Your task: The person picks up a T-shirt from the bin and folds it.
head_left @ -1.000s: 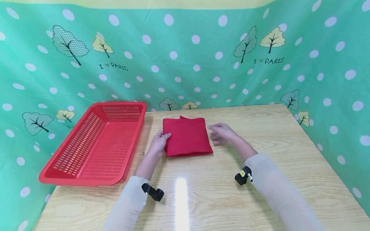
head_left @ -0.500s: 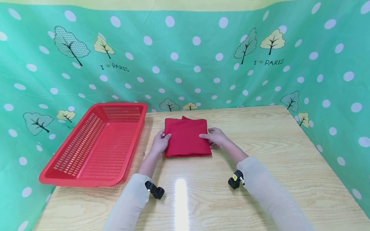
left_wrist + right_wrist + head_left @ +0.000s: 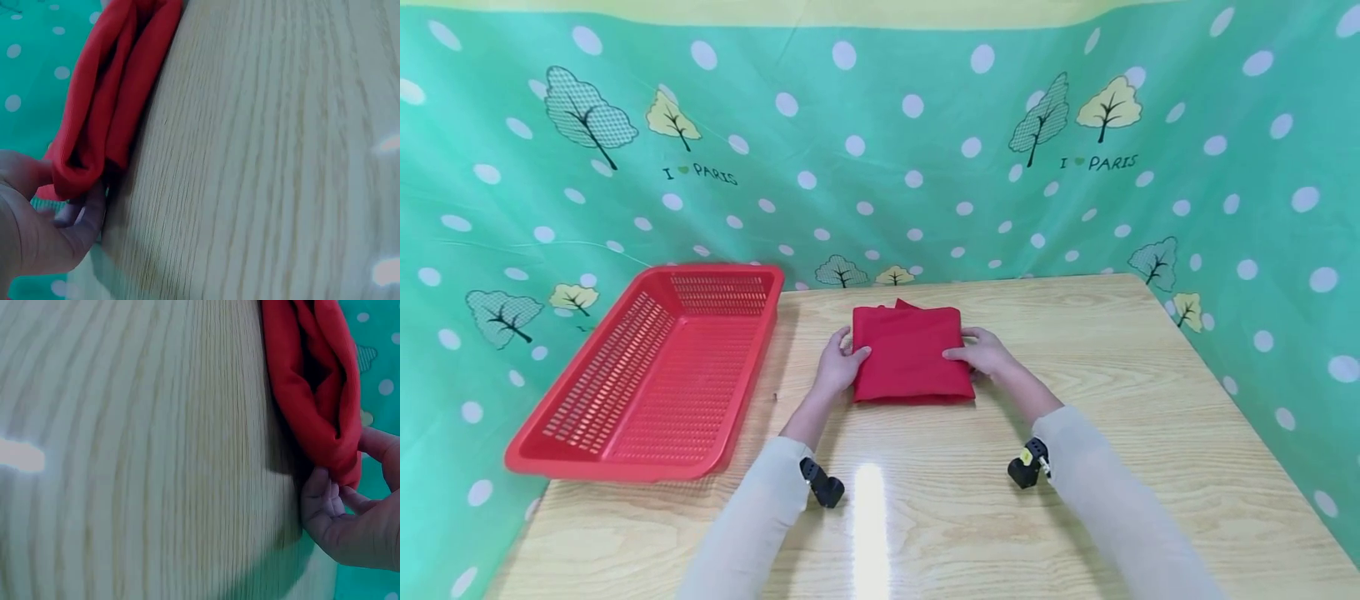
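A red cloth [image 3: 910, 354], folded into a thick, roughly square bundle, is at the middle of the table in the head view. My left hand [image 3: 838, 362] grips its left edge, thumb on top and fingers underneath. On the opposite edge my right hand [image 3: 988, 354] holds it the same way. The left wrist view shows the layered folds of the cloth [image 3: 112, 94] between thumb and curled fingers of the left hand [image 3: 50, 219]. In the right wrist view, the fingers of the right hand [image 3: 356, 519] tuck below the rounded fold of the cloth [image 3: 319, 412], close over the wood.
A red plastic basket [image 3: 718, 467] with slotted walls stands to the left on the light wooden table [image 3: 1075, 333]. Behind the table and along its sides hangs a green dotted curtain [image 3: 917, 200].
My right hand has come in from the right and taken hold of the cloth's right edge. Both hands and the cloth have then shifted a little to the right.
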Motion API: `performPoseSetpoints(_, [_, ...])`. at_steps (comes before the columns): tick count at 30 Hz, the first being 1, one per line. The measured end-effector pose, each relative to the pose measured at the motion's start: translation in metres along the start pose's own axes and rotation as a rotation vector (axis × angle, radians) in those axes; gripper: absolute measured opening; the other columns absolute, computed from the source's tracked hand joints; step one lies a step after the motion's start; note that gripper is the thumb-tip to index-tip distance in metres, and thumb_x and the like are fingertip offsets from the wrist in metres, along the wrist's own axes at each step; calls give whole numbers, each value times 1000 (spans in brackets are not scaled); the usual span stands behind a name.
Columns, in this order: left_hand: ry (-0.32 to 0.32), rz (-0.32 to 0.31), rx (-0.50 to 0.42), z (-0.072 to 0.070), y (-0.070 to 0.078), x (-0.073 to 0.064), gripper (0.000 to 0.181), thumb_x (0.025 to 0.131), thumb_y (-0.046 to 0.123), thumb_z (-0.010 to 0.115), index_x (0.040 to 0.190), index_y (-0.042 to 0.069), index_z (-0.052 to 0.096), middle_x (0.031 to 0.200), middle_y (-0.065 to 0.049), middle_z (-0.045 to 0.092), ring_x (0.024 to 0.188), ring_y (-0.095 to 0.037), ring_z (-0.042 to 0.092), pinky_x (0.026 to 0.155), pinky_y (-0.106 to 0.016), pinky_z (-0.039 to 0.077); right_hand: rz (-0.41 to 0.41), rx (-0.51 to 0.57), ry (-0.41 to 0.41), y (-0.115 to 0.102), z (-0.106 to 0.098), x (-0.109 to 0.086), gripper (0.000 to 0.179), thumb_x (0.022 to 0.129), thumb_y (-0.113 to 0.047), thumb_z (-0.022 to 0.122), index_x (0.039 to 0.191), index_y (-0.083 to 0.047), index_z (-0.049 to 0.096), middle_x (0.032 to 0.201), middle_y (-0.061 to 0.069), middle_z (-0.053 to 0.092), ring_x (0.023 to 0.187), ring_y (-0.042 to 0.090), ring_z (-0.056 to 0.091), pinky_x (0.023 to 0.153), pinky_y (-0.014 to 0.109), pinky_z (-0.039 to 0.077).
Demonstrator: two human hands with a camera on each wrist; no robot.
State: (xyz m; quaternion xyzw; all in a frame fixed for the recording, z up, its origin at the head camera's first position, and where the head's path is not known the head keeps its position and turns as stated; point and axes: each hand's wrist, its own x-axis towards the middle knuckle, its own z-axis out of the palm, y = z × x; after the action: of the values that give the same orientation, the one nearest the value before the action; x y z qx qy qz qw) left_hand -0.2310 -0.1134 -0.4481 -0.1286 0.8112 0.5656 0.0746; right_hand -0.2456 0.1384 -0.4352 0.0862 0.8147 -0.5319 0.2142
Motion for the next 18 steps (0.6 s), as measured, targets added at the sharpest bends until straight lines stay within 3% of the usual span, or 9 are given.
performPoseSetpoints(3, [6,56,58,3,5,-3,77,89,25,64,149,12,17,131,-18,45,120,-29,49,99,-42,44,-9,-21,21,3,-6,-2,71,87,-26,66,145,-6,29,129,21,52,84,19,64,73,30,53])
performPoseSetpoints(7, [-47,119,124,4,12,-8,86,85,31,68,150,11,14,141,-16,34,127,-31,42,103,-44,41,-23,-65,23,4,-13,-6,74,86,-33,67,144,-6,30,121,20,57,86,19,63,77,31,53])
performPoseSetpoints(13, [-180,155,273,2,12,-11,103,75,37,77,151,14,12,149,-13,25,135,-31,32,107,-46,36,-66,-72,-76,10,-20,-10,82,84,-35,69,146,-7,24,110,18,60,75,17,64,71,31,54])
performPoseSetpoints(18, [-225,184,348,-1,7,-9,111,70,37,81,152,16,8,150,-13,23,135,-31,30,106,-47,37,-133,-142,-133,16,-22,-12,90,81,-34,73,149,-12,18,114,16,49,87,20,57,71,31,53])
